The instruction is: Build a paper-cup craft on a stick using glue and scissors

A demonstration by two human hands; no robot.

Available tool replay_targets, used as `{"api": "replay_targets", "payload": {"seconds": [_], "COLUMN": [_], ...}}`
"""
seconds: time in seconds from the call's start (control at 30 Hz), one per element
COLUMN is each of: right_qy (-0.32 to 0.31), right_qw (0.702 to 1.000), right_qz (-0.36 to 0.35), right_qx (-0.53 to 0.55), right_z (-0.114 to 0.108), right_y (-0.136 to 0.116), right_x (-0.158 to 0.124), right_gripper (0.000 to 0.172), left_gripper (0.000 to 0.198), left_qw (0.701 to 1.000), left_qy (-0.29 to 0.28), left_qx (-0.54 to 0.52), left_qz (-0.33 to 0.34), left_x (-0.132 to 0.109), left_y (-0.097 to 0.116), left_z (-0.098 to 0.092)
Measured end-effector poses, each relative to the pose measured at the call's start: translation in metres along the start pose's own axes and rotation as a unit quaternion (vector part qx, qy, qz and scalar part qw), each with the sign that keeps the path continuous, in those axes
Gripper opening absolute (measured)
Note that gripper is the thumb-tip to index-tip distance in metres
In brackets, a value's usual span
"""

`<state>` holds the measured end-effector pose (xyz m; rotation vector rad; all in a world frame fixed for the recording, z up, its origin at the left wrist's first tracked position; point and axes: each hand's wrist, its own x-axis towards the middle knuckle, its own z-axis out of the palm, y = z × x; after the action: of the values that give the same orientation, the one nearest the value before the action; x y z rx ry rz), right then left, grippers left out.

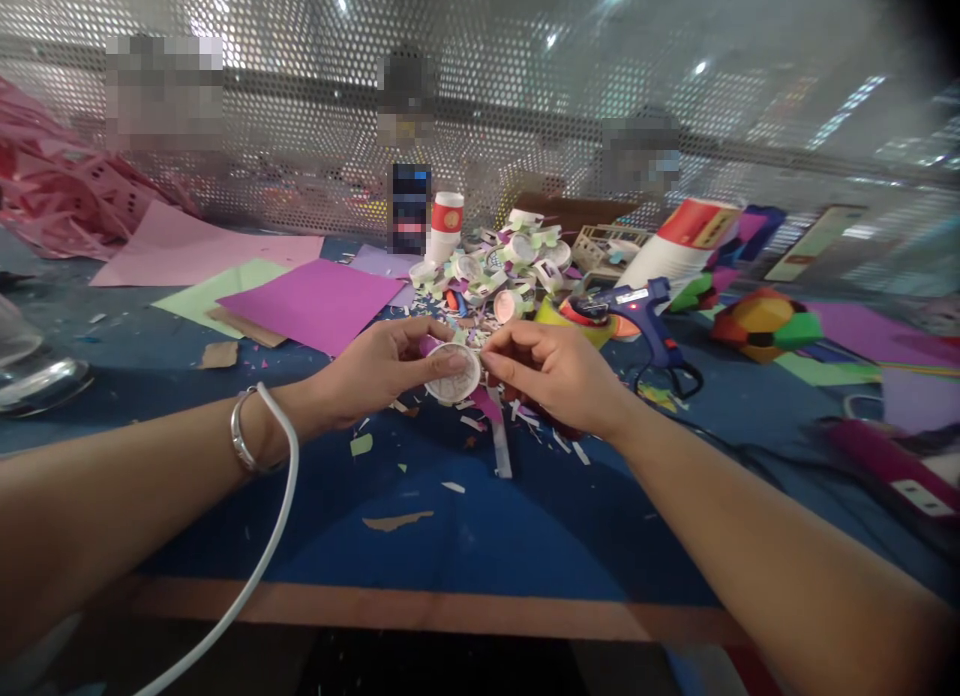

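My left hand (394,364) grips a small round white paper cup bottom (452,374) between thumb and fingers, its flat face toward me. A bit of purple paper shows behind it. Close to the right edge of that piece, my right hand (555,371) is closed in a pinch; what its fingertips hold, if anything, is too small to make out. Just beyond both hands lies a pile of similar cup pieces (517,248) with pale green and purple paper bits. A blue hot glue gun (646,316) rests to the right of my right hand.
Paper scraps (397,522) litter the blue table (315,536). Purple paper (315,304) and pink paper (202,251) lie at left. Paper cups (447,226) and a stack of cups (679,246) are behind. A magenta power strip (892,466) and cables are at right; perforated metal (300,106) stands behind.
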<state>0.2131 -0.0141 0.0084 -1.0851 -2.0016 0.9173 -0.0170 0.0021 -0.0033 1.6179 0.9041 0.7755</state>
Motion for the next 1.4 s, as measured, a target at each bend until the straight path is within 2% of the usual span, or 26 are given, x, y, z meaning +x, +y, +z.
{"api": "replay_targets", "payload": {"seconds": [0.23,0.4,0.57,0.77,0.9,1.1,1.27,1.4], "right_qy": [-0.003,-0.027,-0.035,-0.027,-0.011,0.010,0.019,0.055], "right_qw": [0.999,0.998,0.997,0.996,0.995,0.995,0.994,0.990], "right_qz": [0.037,0.049,0.065,0.088,0.092,0.097,0.111,0.129], "right_qx": [-0.003,-0.014,0.008,0.020,0.030,0.001,0.004,0.012], "right_z": [-0.001,-0.001,0.001,0.001,-0.001,-0.003,-0.004,-0.009], "right_y": [0.000,-0.001,-0.002,-0.001,0.001,0.005,0.011,0.010], "right_x": [0.000,0.000,0.000,0.002,0.003,0.005,0.013,0.025], "right_gripper": [0.029,0.032,0.028,0.027,0.026,0.028,0.030,0.031], "left_gripper": [0.039,0.035,0.035,0.041,0.051,0.071,0.067,0.070], "left_qw": [0.995,0.985,0.987,0.992,0.993,0.988,0.981,0.972], "left_qy": [0.078,0.148,0.144,0.101,0.077,0.111,0.143,0.185], "left_qx": [0.038,0.016,0.011,0.001,0.029,0.031,0.078,0.085], "left_qz": [0.058,0.082,0.076,0.071,0.078,0.101,0.101,0.115], "left_x": [0.002,0.008,0.008,0.008,0.010,0.011,0.011,0.011], "left_y": [-0.006,-0.009,-0.009,-0.012,-0.020,-0.028,-0.028,-0.029], "left_z": [-0.003,-0.004,0.000,-0.003,-0.005,-0.004,-0.003,0.000]}}
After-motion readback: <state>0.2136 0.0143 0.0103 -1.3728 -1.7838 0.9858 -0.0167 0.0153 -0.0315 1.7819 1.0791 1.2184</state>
